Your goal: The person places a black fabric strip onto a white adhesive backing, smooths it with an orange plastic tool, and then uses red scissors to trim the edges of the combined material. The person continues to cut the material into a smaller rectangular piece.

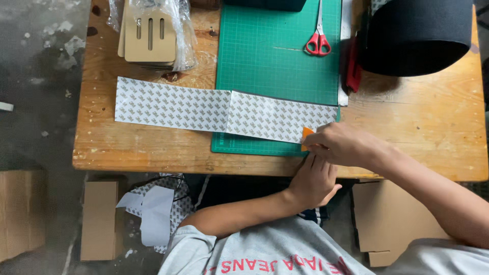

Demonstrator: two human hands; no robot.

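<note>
Head view looks straight down on a wooden counter (153, 147) where a person in a grey shirt works. Their right hand (342, 144) is curled closed around a small orange scraper (306, 134), pressing it at the right end of a long patterned sheet (224, 109) that lies flat across the counter and over the lower part of a green cutting mat (277, 56). Their left hand (313, 181) sits just below, at the near edge of the counter, fingers loosely bent and touching the edge beneath the right hand; whether it grips anything I cannot tell. Red-handled scissors (318, 40) rest on the mat, well apart from the hands. A black roll (417, 35) lies at the far right, and bagged cardboard pieces (150, 35) at the far left.
</note>
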